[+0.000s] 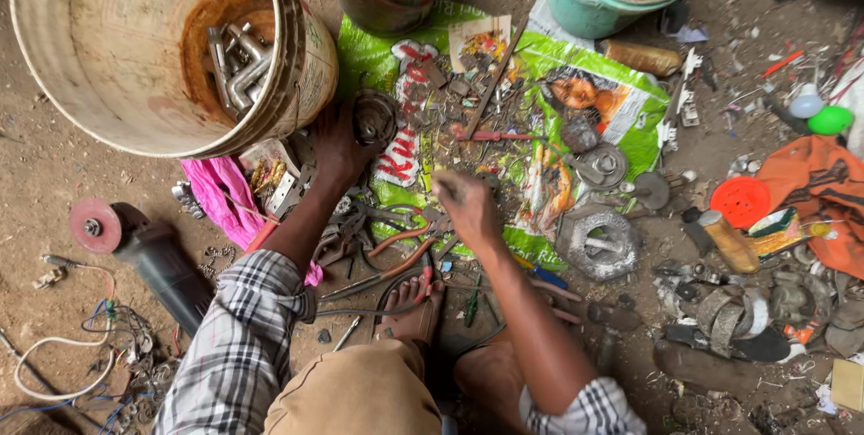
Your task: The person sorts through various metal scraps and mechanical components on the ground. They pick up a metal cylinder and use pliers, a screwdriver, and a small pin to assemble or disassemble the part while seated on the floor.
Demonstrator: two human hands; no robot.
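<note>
Bare dirt floor (54, 174) in daylight, littered with scrap, buckets (99, 30) and a green printed sack (621, 107).

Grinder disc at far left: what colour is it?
The grinder disc is dull pinkish red, seen in the head view.

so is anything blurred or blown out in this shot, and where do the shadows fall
Head view: soft, even daylight, no hard shadows or glare; the right hand looks slightly motion-blurred, the left hand sharper; the big cream bucket bulges near the edge from wide-angle distortion; the bottom corners are dimmer.
</note>
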